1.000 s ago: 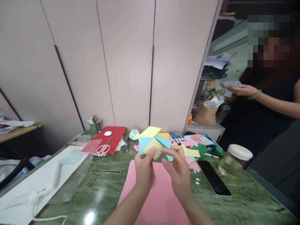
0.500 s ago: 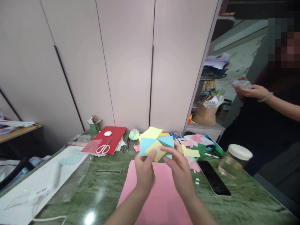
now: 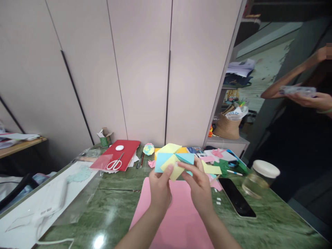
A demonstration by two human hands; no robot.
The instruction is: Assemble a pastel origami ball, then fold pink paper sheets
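Observation:
Between my hands is a folded paper pinwheel shape (image 3: 166, 159) with blue and yellow flaps, held up above a pink sheet (image 3: 178, 221). My left hand (image 3: 160, 188) pinches its lower left part, thumb on the front yellow flap and the other fingers behind. My right hand (image 3: 198, 180) grips its right side, with the index fingertip laid on the yellow flap near the middle. The fingers behind the paper are hidden.
A red folder (image 3: 129, 149) with white scissors (image 3: 115, 162) lies at the back left. On the right are a phone (image 3: 237, 197), a lidded jar (image 3: 260, 178) and folded paper pieces (image 3: 212, 168). A person (image 3: 293, 138) stands beyond the table's right side, holding a clear plastic item.
The paper's top yellow flap sits slightly lower and more tilted; my hands have barely moved. The person at the right has shifted rightward, one arm now raised.

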